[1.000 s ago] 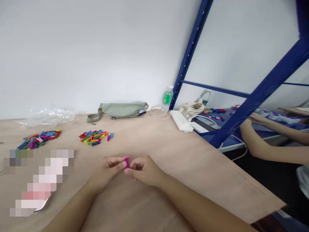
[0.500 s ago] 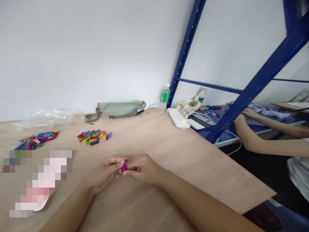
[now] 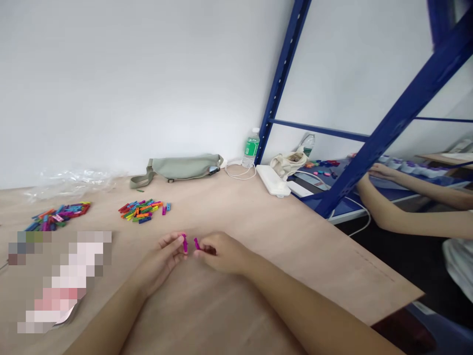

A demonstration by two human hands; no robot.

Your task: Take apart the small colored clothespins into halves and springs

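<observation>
My left hand [image 3: 160, 259] pinches a small magenta piece [image 3: 185, 243] between thumb and fingers. My right hand [image 3: 221, 253] holds a second magenta piece [image 3: 196, 243] at its fingertips, a small gap from the first. They look like parts of a plastic clothespin, though the fingers hide much of them. Both hands are over the plywood table [image 3: 295, 251]. Farther off lie two heaps of multicoloured small clothespins [image 3: 142, 211] [image 3: 59, 216]. A pixelated patch [image 3: 62, 278] hides whatever lies to the left of my hands.
Along the wall are crumpled clear plastic [image 3: 70, 183], a sage waist bag [image 3: 177, 167], a water bottle [image 3: 251, 148] and a white power strip [image 3: 272, 180]. Blue shelf uprights [image 3: 281, 84] stand right, beyond which a co-worker's arms [image 3: 395, 217] reach over a blue table.
The magenta item held between my fingertips is now two separate pieces, one in each hand. My hands have drawn slightly apart, and the view has shifted a little.
</observation>
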